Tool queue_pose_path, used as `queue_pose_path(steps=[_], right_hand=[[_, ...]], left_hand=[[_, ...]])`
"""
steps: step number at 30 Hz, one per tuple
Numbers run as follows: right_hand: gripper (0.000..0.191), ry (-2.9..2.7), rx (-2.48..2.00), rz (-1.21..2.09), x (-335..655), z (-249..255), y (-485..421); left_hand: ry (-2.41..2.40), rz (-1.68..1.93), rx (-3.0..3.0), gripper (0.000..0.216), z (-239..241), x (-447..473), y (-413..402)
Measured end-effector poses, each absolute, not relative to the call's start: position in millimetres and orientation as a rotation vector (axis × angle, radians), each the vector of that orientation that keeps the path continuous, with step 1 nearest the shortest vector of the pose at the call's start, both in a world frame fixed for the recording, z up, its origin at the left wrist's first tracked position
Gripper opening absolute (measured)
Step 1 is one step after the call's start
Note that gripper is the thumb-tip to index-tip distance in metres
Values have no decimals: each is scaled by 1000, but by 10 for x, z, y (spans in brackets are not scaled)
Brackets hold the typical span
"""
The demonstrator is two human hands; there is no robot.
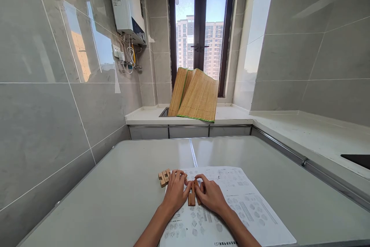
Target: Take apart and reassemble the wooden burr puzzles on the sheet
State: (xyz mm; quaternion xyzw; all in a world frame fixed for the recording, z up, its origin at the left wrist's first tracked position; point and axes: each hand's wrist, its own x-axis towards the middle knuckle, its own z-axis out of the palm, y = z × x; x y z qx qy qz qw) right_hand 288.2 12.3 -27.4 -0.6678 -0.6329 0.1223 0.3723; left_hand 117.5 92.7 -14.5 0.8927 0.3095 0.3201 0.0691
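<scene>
Several small notched wooden puzzle pieces lie on and beside a printed sheet (254, 208) on the table. My left hand (174, 190) rests palm down on the sheet, fingers bent, its thumb against a brown wooden puzzle piece (191, 197) that stands between my hands. My right hand (213, 194) curls its fingers and thumb around another wooden piece (199, 200), partly hidden beneath it. Just left of my left fingers sits a lighter group of notched wooden pieces (163, 178). Whatever lies under my left palm is hidden.
The pale table (121, 197) has a seam down its far half. Beyond it, a white counter (234, 113) carries a bamboo mat (199, 94) leaning before the window (199, 39). A water heater (125, 4) hangs on the tiled left wall. Another counter (323, 135) runs along the right.
</scene>
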Motion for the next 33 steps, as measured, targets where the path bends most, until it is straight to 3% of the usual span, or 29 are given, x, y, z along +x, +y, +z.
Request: queue_pose_path(steps=[11,18,33], right_hand=[[22,-1744,-1614,377,2854,-203,47],[24,-1839,-1560,378,2787,-126,-17],[19,-1903,-1441,325,2690,-77,-45]], left_hand=[[1023,999,2650,13,-145,1164,957],[1047,896,2626,22,-139,1130,989],[1175,1122,2617,25,55,748,1305]])
